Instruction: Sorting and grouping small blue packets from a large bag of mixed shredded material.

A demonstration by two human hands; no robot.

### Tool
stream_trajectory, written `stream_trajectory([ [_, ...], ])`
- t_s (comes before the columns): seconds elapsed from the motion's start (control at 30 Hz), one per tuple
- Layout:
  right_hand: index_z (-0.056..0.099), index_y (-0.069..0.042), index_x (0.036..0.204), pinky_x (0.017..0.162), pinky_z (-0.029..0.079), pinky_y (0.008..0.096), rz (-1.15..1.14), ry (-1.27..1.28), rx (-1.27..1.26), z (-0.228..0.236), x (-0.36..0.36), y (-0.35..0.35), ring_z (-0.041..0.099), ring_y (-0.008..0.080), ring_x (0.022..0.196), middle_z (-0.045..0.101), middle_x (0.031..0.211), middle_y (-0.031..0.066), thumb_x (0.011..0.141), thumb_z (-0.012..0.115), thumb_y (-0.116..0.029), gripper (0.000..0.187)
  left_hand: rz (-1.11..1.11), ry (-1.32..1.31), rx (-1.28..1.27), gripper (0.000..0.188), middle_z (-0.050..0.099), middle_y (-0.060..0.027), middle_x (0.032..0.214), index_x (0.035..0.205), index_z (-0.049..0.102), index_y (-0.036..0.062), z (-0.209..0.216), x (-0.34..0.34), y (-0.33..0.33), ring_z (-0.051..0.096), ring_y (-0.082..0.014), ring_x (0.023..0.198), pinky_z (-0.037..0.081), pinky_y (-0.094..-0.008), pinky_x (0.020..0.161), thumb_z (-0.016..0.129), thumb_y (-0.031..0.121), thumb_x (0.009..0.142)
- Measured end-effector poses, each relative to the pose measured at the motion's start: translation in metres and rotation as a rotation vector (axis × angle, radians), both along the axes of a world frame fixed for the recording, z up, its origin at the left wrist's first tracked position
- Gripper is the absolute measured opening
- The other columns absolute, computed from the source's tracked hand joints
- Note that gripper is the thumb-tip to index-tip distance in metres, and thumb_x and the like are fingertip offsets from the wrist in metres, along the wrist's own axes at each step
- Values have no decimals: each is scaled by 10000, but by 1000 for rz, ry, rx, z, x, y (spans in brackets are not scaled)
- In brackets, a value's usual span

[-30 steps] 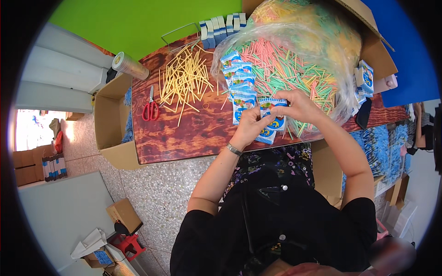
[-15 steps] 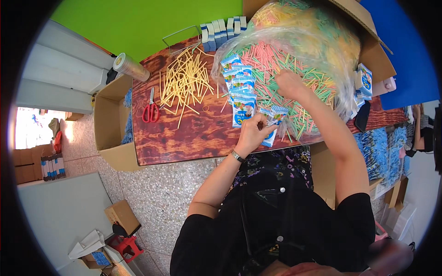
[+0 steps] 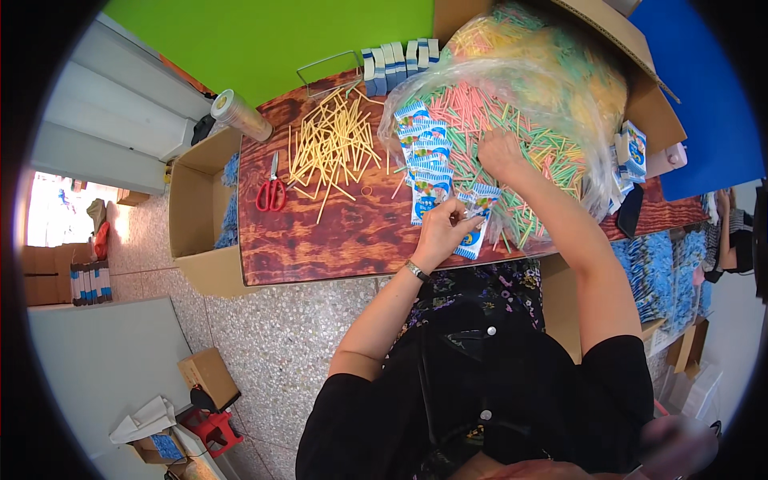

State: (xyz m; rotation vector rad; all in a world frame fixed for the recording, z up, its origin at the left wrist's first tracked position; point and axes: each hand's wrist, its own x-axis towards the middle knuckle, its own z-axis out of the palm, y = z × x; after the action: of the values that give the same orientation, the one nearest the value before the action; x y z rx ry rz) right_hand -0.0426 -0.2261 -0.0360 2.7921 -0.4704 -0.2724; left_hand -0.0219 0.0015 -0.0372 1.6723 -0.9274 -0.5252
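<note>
My left hand [image 3: 442, 234] pinches the top of a small blue-and-white packet [image 3: 472, 245] at the table's front edge. To its left, a column of overlapping blue-and-white packets [image 3: 430, 170] lies on the clear bag's edge. My right hand [image 3: 501, 155] reaches into a big heap of thin pink, green and yellow sticks [image 3: 464, 108] in the open clear plastic bag [image 3: 400, 100]. Its fingers are bent down among the sticks, and their tips are hidden, so what they grip does not show.
Loose pale yellow sticks [image 3: 332, 144] lie on the wood-patterned table [image 3: 320, 256], beside red-handled scissors [image 3: 271, 192]. A stack of clear plastic cups [image 3: 242, 118] and blue-and-white blocks [image 3: 392, 66] stand at the back. Cardboard boxes flank the table, one on the left [image 3: 188, 200]. A black phone-like object [image 3: 630, 212] lies right.
The view has shifted slightly, so the table sits a little further right. My left hand keeps its pinch on the packet; my right hand stays in the stick heap.
</note>
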Motion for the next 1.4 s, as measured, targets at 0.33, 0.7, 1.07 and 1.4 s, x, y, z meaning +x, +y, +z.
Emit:
stream_trajectory([
  [0.33,587,-27,1137,940,415,527,-3,15,257,63,-25,-29,554,361,1131,646,1115,152,931,505,-223,296,11,-17,49,332,529,-55,621,737,544,13,1,4,0,489,-153,546,419,-307,519,810,209,766],
  [0.7,518,-82,1003,664,429,255,-393,-456,1792,86,-81,-31,527,103,722,506,735,-5,1005,465,-295,220,39,7,-26,298,522,-44,661,761,546,10,-5,3,-9,487,-139,582,412,-297,533,788,183,781],
  [1.07,468,5,1011,664,449,472,255,-20,947,155,-84,-2,599,370,715,596,729,166,1001,479,-317,322,112,-314,-161,253,561,-87,702,833,575,3,9,12,-19,590,-189,621,460,-310,540,798,82,745],
  [1.4,490,6,968,684,449,517,328,218,770,174,-60,13,597,442,790,602,791,239,945,550,-210,225,118,-442,-254,244,572,-98,736,845,590,17,9,13,-19,584,-237,627,462,-340,545,801,72,735],
])
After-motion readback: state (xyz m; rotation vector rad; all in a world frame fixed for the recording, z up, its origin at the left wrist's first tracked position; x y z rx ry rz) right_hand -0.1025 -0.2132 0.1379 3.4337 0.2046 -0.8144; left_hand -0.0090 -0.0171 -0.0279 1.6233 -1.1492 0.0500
